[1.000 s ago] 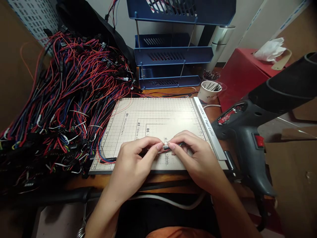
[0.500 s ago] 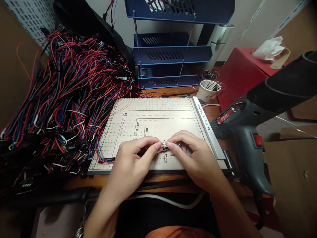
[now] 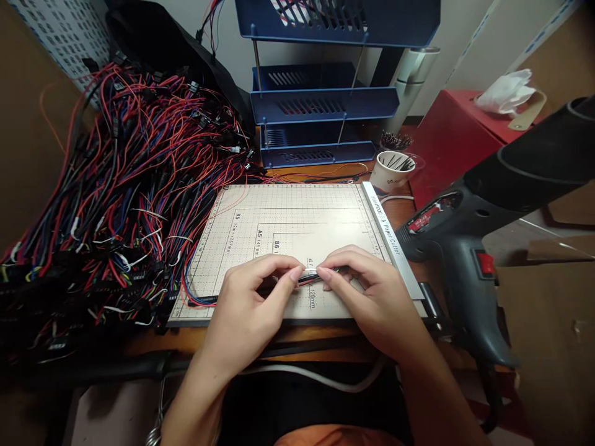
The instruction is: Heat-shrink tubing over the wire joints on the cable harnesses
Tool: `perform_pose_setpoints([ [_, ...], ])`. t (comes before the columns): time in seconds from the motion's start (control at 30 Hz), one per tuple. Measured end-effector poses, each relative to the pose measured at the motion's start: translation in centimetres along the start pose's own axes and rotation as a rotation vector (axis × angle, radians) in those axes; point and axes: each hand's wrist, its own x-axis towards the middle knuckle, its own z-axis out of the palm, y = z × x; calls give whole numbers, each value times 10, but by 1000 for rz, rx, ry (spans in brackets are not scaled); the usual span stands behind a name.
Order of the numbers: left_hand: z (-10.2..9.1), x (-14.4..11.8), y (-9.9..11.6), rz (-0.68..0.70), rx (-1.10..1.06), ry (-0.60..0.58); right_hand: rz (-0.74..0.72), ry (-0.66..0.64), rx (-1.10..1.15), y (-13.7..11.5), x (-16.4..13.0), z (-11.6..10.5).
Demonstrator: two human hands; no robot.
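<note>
Over the paper cutter board [image 3: 242,248], my left hand [image 3: 253,300] pinches a wire harness between thumb and forefinger. My right hand [image 3: 367,294] grips the same harness, thumb and forefinger closed a short way to the right. In the gap between the fingertips, red and black wires [image 3: 307,280] show, with a thin white strip [image 3: 309,271] running above them; its exact kind is too small to tell. More of the harness, a dark sleeve [image 3: 204,300] with blue and red wires, comes out left of my left hand. My palms hide the rest.
A large heap of wire harnesses [image 3: 134,161] covers the left side. Blue stacked trays [image 3: 325,102] stand at the back. A paper cup [image 3: 393,172] holds thin black pieces. A heat gun [image 3: 469,248] and a red box [image 3: 455,124] are on the right.
My fingertips have moved slightly apart, the right hand shifting a little to the right. More of the wires and the white strip shows between them.
</note>
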Motion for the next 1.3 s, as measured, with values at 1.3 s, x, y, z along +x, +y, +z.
perform_pose_setpoints([
  [1.3,-1,-3,0,-22,9,-16,-18,16,20,-2,0,1],
])
